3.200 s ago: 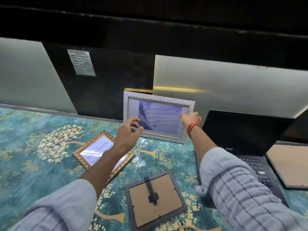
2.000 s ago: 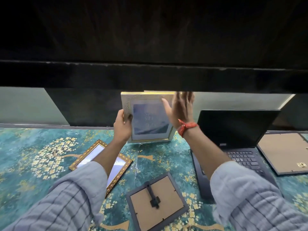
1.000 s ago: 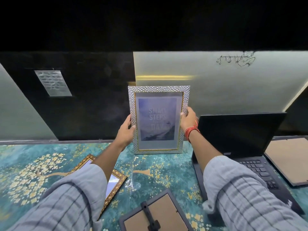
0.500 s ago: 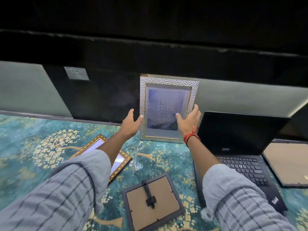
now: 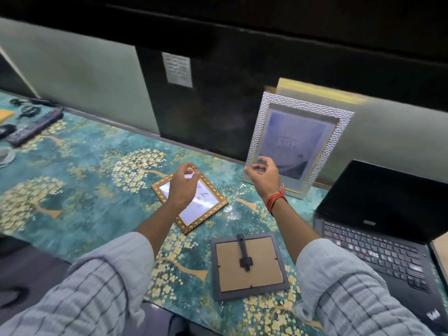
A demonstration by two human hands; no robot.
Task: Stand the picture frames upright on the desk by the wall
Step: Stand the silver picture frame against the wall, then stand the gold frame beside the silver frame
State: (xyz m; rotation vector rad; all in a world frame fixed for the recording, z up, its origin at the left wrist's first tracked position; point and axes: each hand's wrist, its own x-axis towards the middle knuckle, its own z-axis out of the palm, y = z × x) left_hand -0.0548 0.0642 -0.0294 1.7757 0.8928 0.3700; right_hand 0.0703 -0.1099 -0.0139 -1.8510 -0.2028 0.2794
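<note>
A silver textured picture frame stands upright in portrait on the desk, leaning by the wall. My right hand hovers just in front of its lower left corner, fingers curled apart, holding nothing. My left hand is open above a gold-edged frame that lies flat, face up. A dark square frame lies face down nearer to me, its stand showing.
An open black laptop sits at the right, close to the silver frame. Another face-down frame edge shows at the far right. A power strip and cables lie at the far left. The desk has a teal floral cover.
Both hands have let go of the silver frame and drawn back towards me and leftward. The frame stays standing upright by the wall. The view has swung left.
</note>
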